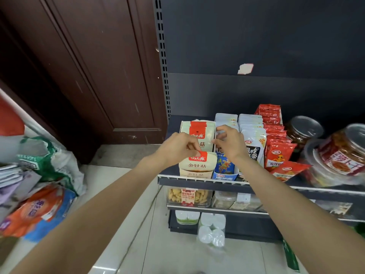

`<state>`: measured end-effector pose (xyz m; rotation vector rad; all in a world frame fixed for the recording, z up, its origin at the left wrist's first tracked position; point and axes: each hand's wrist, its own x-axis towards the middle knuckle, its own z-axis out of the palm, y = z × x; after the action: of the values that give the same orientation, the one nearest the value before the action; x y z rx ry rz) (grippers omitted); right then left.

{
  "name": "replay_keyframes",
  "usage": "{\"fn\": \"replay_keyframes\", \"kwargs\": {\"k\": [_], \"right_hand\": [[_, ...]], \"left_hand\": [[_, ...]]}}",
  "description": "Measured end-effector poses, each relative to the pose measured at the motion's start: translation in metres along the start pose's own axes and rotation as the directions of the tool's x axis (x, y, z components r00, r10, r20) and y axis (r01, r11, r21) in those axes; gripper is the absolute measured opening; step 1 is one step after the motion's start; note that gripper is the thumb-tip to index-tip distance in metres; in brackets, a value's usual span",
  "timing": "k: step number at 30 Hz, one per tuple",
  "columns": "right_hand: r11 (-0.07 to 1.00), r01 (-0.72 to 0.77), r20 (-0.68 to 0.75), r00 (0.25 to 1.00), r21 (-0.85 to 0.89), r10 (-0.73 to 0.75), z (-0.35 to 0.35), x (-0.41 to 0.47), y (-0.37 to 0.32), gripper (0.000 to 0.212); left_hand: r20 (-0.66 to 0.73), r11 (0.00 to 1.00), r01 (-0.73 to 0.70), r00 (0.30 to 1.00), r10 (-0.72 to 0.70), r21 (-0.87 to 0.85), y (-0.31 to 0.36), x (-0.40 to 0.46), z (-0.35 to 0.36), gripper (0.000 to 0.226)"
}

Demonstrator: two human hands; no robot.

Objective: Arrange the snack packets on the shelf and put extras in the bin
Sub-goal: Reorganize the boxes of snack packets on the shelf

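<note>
**Both hands at the cream packets on the top shelf**

My two forearms reach forward from the bottom of the view, over the pale tiled floor [177, 254]. My left hand [177, 148] has its fingers [192, 147] curled, pinching the red top tab of the front cream packet [196, 165]. That packet stands upright in an open-fronted carton at the front left of the shelf [197, 181], just behind the rail; it is cream-white with a red label at the top and dark characters across its face. My right hand [230, 144] is just beside it, fingers bent and pinching the right edge of the rear cream packet [199, 133], which stands upright directly behind the first and bears the same red label.

To the right of these stands a blue packet [225, 165] in its own blue-and-white carton, then a row of white packets [252, 139] with bold black characters, then red packets [276, 153], some tipped forward onto the shelf. Farther right are clear jars [339, 153] with red labels and metal lids.

Behind everything rises the dark back panel [256, 46] of the shelving, and to the left a brown wooden door [88, 66].
</note>
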<state>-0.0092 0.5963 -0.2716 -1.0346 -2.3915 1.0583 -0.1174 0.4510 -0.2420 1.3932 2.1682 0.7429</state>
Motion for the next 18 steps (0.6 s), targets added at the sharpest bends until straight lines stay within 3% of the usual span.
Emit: {"fn": "replay_keyframes", "kwargs": {"k": [6, 14, 18], "right_hand": [[1.0, -0.02, -0.046, 0.999, -0.013, 0.019, 0.002, 0.005, -0.002, 0.025], [0.997, -0.068, -0.033, 0.997, -0.028, 0.067, 0.003, 0.009, -0.007, 0.019], [0.992, -0.125, 0.014, 0.992, -0.027, 0.126, -0.002, 0.005, -0.011, 0.023]], "left_hand": [[-0.114, 0.97, 0.094, 0.986, -0.122, -0.225, 0.001, 0.005, -0.007, 0.009], [-0.327, 0.968, 0.047, 0.936, -0.129, -0.248, -0.002, 0.004, -0.023, 0.005], [-0.331, 0.978, 0.004, 0.941, -0.074, -0.208, 0.003, 0.003, -0.032, 0.006]]}}
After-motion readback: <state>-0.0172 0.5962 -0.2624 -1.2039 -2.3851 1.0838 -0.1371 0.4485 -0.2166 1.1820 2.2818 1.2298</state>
